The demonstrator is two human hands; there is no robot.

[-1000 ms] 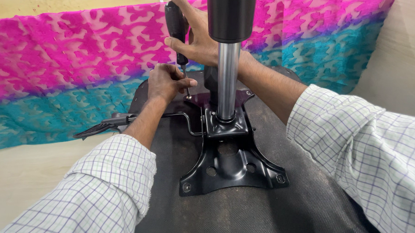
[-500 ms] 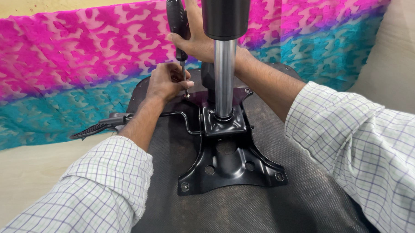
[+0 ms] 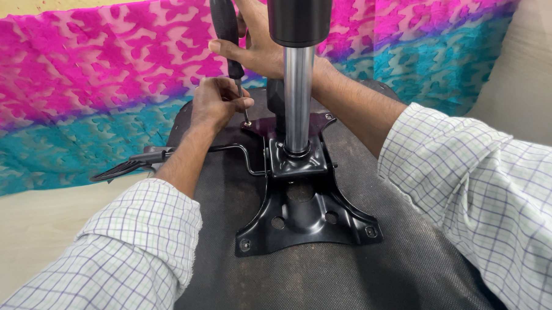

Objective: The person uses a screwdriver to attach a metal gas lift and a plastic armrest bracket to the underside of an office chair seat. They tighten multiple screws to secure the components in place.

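Note:
A black chair seat lies upside down before me, with a black metal mounting plate on it. A chrome gas cylinder rises from the plate. My right hand grips the black handle of a screwdriver, its tip down at the plate's far left corner. My left hand pinches the screwdriver shaft just above the tip, near a screw too small to make out clearly.
A black lever sticks out from the plate to the left. A pink and teal patterned cloth covers the surface behind the seat. Pale wooden board shows at the left and right.
The view has shifted slightly. Both hands stay at the far left corner of the plate with the screwdriver upright; little else has moved.

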